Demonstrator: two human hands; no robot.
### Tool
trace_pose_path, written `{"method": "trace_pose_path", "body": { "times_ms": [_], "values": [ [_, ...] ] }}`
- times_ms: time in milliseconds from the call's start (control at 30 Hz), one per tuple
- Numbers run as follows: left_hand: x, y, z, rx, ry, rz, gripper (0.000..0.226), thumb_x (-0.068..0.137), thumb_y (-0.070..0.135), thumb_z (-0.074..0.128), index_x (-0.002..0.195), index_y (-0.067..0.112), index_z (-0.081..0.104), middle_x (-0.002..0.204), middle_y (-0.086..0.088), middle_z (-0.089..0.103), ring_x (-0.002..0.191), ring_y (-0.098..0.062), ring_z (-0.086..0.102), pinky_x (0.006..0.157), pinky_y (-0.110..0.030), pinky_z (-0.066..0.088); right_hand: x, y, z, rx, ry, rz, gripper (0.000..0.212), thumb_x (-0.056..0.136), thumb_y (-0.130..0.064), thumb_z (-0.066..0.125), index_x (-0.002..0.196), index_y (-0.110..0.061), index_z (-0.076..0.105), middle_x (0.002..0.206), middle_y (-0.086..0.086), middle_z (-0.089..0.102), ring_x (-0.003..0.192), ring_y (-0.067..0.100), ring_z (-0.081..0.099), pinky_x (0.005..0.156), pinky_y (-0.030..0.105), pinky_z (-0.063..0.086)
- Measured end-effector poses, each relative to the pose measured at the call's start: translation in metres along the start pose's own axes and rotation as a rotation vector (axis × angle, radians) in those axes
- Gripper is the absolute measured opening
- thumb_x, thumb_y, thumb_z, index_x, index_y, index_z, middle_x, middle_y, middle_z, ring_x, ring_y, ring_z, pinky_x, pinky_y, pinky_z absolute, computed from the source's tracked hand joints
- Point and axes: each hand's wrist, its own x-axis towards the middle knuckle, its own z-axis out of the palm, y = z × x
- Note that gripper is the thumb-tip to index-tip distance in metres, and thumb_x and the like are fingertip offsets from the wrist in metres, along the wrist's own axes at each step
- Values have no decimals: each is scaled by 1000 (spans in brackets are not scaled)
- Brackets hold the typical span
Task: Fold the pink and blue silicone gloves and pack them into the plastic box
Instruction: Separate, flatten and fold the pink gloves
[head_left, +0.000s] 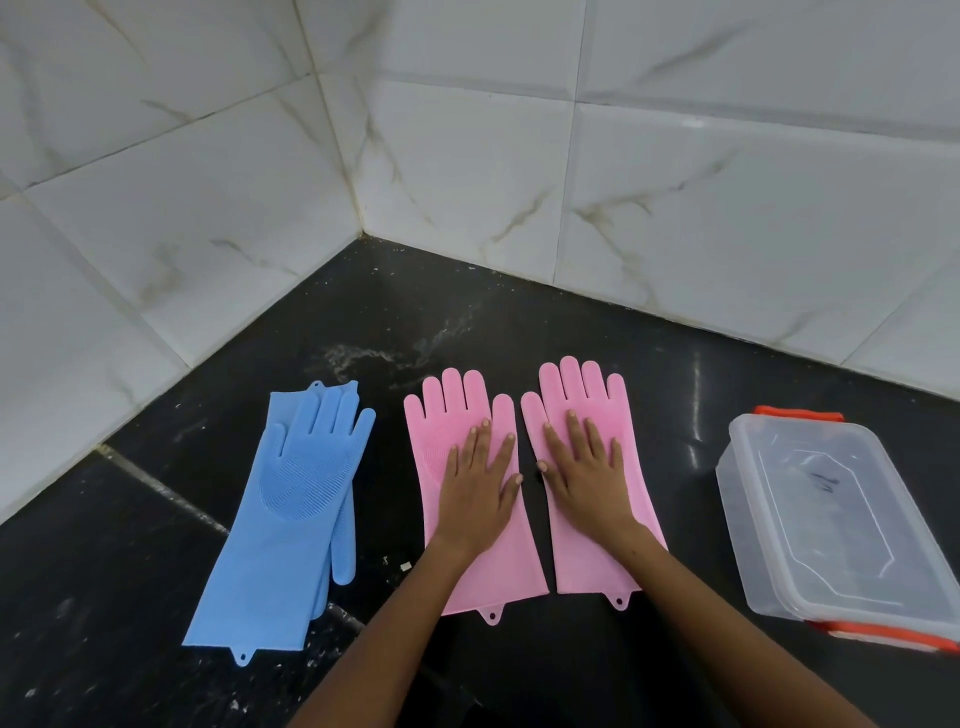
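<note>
two pink gloves (470, 467) flat, two blue gloves (296, 499) stacked, one box (841, 525).

we see two bare forearms leading up from the lower edge to the left hand (480, 483) and the right hand (589, 475). no sleeve covers either arm as far back from the hands as the view reaches. we find no ring, watch or bracelet at the wrists or fingers. the fingernails are short and plain, pale at the tips, and unpainted on both hands.
</note>
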Motion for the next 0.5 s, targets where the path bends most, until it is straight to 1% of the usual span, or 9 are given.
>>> {"method": "trace_pose_path", "body": {
  "times_ms": [33,100,167,200,233,300,367,433,500],
  "values": [
    [1,2,-2,-22,-3,-11,57,99,48,23,150,30,5,160,-4,-6,147,-21,-8,114,-37,-9,-3,2,-4,35,7,5,55,99,-46,22,150,-29,9,161,2,-2,148,23,-3,118,46,-4],
    [5,9,-9,-82,31,-42,51,99,45,28,147,29,22,160,-6,1,147,-24,-5,114,-39,-7,-13,7,-12,90,111,60,47,100,-34,34,144,-20,33,157,7,21,145,26,21,119,44,14],
    [14,27,-17,-147,116,-37,42,98,38,38,137,24,45,157,-11,17,146,-30,6,117,-43,1,-25,15,-21,79,250,170,37,96,-22,45,132,-13,51,144,12,45,129,29,45,109,41,35],
    [20,39,-20,-180,157,-18,36,97,33,44,129,20,55,152,-15,29,143,-34,17,117,-44,10,-31,19,-24,75,291,226,34,95,-18,48,127,-10,55,136,13,52,121,29,51,103,40,42],
    [27,52,-23,-212,188,4,31,95,29,49,121,17,62,143,-16,42,137,-35,29,115,-44,21,-35,22,-27,76,314,275,32,93,-15,50,124,-8,57,130,14,56,114,29,54,97,39,45],
    [42,78,-29,-276,214,36,23,91,25,57,106,14,70,120,-12,57,116,-30,46,101,-39,37,-42,28,-31,78,319,346,30,93,-13,50,122,-7,56,122,14,57,108,27,55,91,36,46],
    [56,101,-32,-293,199,70,20,89,27,61,99,13,73,106,-9,60,102,-26,49,89,-36,41,-46,33,-33,84,300,395,27,94,-13,46,119,-9,56,118,12,58,104,25,55,87,33,45],
    [69,121,-31,-245,156,80,25,88,33,61,96,12,73,104,-8,58,99,-25,48,87,-36,39,-49,35,-32,96,267,427,25,95,-14,44,116,-9,57,115,10,61,101,24,57,86,32,48],
    [79,136,-27,-142,87,50,36,88,43,59,94,10,73,106,-9,57,101,-25,46,89,-37,38,-52,35,-32,107,238,453,25,96,-16,46,116,-9,59,114,10,62,99,22,60,85,31,51]
  ]
}}
